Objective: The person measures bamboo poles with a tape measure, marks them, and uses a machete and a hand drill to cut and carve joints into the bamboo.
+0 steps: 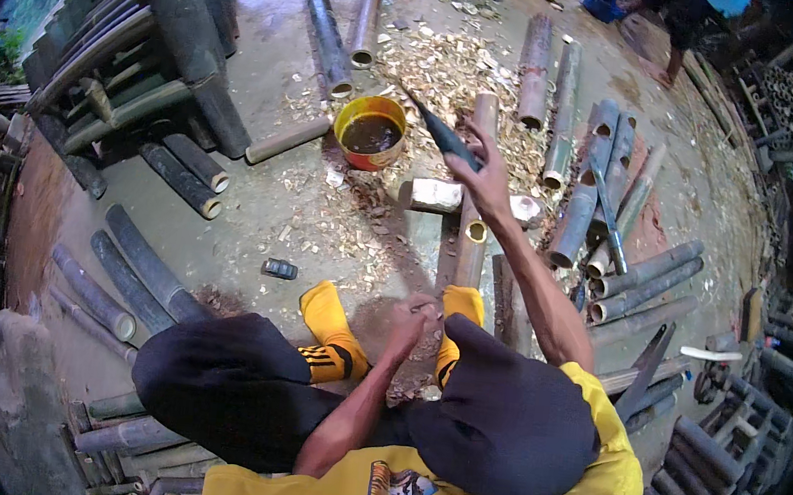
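My right hand [486,175] is raised above the work area, closed on a dark tapered tool [448,141] with a thin pointed tip. I cannot tell whether it is a knife or a chisel. Below that hand a bamboo tube [470,255] points away from me, lying across a pale, chipped wooden block [436,196]. My left hand [416,317] is closed low between my feet, near the tube's close end; what it holds, if anything, is hidden. Left of the block stands a yellow and red tub [368,153] containing dark liquid.
Wood chips [435,63] litter the ground ahead. Bamboo tubes [580,204] lie to the right, more [181,181] to the left beside a bamboo bench [130,113]. A small black device [279,269] lies near my left foot; a saw [646,370] rests right. Another person's leg [673,59] shows far right.
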`<action>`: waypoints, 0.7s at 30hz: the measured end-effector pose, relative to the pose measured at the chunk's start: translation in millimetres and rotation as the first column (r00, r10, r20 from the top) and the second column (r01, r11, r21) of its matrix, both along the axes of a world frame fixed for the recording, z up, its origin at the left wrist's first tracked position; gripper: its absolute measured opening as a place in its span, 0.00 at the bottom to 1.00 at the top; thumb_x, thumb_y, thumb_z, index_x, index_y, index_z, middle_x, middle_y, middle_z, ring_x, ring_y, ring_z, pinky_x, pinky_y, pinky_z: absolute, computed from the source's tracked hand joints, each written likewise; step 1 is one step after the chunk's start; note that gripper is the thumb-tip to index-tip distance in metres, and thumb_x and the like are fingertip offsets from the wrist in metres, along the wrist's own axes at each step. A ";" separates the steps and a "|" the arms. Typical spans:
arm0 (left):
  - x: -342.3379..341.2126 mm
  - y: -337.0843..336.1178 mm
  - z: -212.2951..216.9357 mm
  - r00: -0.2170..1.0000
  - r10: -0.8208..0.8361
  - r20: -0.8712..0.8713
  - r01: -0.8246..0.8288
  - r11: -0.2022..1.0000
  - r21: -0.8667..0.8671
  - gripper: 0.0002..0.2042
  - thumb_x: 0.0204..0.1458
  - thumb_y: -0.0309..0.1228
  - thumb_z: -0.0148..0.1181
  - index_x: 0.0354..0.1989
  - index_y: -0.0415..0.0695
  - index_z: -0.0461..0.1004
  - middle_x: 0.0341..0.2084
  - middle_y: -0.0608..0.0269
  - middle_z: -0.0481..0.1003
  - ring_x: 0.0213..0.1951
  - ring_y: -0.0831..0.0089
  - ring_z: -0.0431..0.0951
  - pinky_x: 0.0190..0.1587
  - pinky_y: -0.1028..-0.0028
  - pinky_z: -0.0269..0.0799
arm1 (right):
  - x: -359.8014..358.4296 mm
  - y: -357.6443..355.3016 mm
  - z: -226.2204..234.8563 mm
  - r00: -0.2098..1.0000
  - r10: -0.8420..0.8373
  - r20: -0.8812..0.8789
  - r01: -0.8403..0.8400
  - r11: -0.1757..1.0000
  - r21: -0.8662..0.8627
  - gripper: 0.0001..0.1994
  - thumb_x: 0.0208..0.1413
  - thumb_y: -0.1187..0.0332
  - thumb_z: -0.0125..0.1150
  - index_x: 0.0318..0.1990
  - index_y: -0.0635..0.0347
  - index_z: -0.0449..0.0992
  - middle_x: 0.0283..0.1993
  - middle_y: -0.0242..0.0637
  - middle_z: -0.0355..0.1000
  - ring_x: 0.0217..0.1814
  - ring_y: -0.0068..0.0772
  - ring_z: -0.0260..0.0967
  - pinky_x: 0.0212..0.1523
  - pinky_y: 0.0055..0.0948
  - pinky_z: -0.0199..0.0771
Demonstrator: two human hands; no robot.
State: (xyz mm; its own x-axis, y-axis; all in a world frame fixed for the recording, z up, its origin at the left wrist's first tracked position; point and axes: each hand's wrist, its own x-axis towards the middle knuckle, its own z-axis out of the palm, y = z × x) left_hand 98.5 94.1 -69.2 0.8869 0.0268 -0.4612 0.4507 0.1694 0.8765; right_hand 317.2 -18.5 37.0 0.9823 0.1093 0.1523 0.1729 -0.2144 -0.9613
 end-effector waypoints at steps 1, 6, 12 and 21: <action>2.7 2.7 0.3 0.999 0.035 -0.021 -0.035 0.999 0.021 0.09 0.46 0.30 0.57 0.36 0.41 0.75 0.30 0.64 0.75 0.32 0.76 0.73 0.35 0.75 0.70 | -14.6 -12.2 -3.5 0.998 0.041 -0.049 -0.037 0.996 0.080 0.38 0.36 0.62 0.67 0.59 0.57 0.60 0.34 0.40 0.70 0.31 0.28 0.67 0.37 0.26 0.68; 18.0 7.9 2.3 0.994 0.044 -0.099 -0.042 0.999 0.024 0.13 0.47 0.28 0.56 0.41 0.38 0.72 0.32 0.62 0.74 0.33 0.73 0.74 0.35 0.74 0.70 | -89.9 -57.4 -4.9 0.806 0.182 -0.563 0.165 0.845 0.509 0.27 0.32 0.77 0.48 0.49 0.63 0.61 0.27 0.41 0.67 0.23 0.30 0.68 0.27 0.32 0.74; 20.0 -4.4 -4.7 0.983 0.051 -0.176 -0.056 0.998 -0.022 0.11 0.48 0.26 0.55 0.40 0.36 0.72 0.33 0.60 0.73 0.32 0.72 0.76 0.34 0.75 0.72 | -160.3 -101.9 -43.9 0.576 0.239 -0.782 0.360 0.785 0.505 0.15 0.53 0.62 0.51 0.45 0.61 0.63 0.26 0.38 0.69 0.19 0.31 0.68 0.20 0.31 0.73; 46.0 -22.3 -3.7 0.986 0.056 -0.155 -0.034 0.989 0.142 0.08 0.47 0.26 0.56 0.36 0.38 0.74 0.28 0.64 0.73 0.31 0.76 0.73 0.35 0.77 0.69 | -164.8 -120.6 -57.1 0.438 0.171 -0.882 0.718 0.525 0.458 0.16 0.54 0.60 0.48 0.46 0.59 0.62 0.22 0.38 0.67 0.19 0.33 0.67 0.21 0.31 0.71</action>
State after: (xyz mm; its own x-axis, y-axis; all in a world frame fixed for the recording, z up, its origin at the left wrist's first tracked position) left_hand 144.4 71.7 -72.9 0.7995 0.1382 -0.5846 0.5801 0.0750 0.8111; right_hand 152.5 -139.0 -20.2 0.5914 0.0979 -0.8004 -0.5983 0.7188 -0.3541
